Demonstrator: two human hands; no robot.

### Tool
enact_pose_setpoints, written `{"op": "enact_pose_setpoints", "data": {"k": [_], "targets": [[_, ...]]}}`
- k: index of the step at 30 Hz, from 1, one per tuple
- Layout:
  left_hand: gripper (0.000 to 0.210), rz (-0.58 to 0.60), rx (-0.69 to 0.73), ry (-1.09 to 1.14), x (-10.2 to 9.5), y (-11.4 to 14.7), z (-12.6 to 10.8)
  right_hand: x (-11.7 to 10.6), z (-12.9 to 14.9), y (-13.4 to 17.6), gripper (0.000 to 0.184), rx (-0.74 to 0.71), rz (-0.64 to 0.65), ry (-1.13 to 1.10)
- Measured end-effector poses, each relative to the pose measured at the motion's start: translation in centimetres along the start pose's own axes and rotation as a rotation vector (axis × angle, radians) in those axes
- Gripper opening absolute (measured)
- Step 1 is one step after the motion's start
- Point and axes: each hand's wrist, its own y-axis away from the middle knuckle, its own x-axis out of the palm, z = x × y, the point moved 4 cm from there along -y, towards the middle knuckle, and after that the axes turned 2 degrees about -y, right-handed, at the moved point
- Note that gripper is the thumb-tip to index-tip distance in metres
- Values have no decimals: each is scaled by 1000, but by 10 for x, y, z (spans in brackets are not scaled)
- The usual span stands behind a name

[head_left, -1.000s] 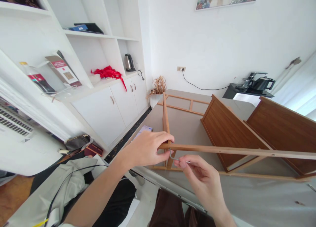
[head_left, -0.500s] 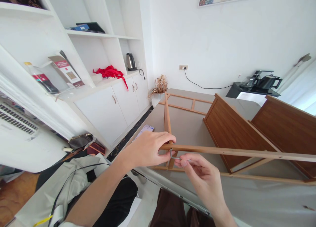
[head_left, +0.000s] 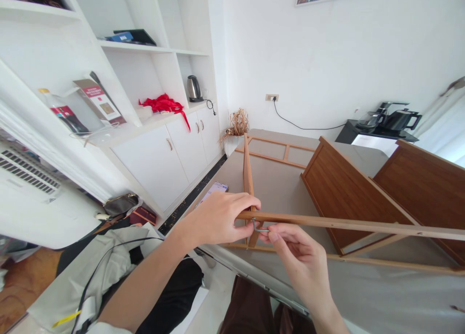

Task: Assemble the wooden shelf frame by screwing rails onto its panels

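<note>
A bent metal key (head_left: 260,230) is being held against the near side of a wooden rail (head_left: 308,219), close to the rail's left end, over a grey table (head_left: 278,188). The key's free arm is being pinched between the thumb and fingertips of the right hand (head_left: 300,249), with the bend lying directly left of those fingers. That arm is being aligned left to right, roughly along the rail, while the shorter arm is being directed up to the wood; whether its tip is being seated in a bolt cannot be told. The rail's end is being clasped by the left hand (head_left: 214,221), fingers over the top, thumb below, so the contact point is being flanked more closely by the left hand. At this corner the rail is being met by a crosspiece (head_left: 248,171) running far. Farther right, brown panels (head_left: 341,198) are being seen; a phone (head_left: 218,187) is being partly hidden by the left hand.
</note>
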Motion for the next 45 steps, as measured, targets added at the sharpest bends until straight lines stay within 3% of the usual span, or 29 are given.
{"op": "enact_pose_setpoints", "data": {"k": [32,45], "targets": [[22,2,0,2,1,1,1,2,2,0,9,-45,-73,53],[21,-28,15,6,0,1,0,9,-16,19,7,-90,-233,57]]}}
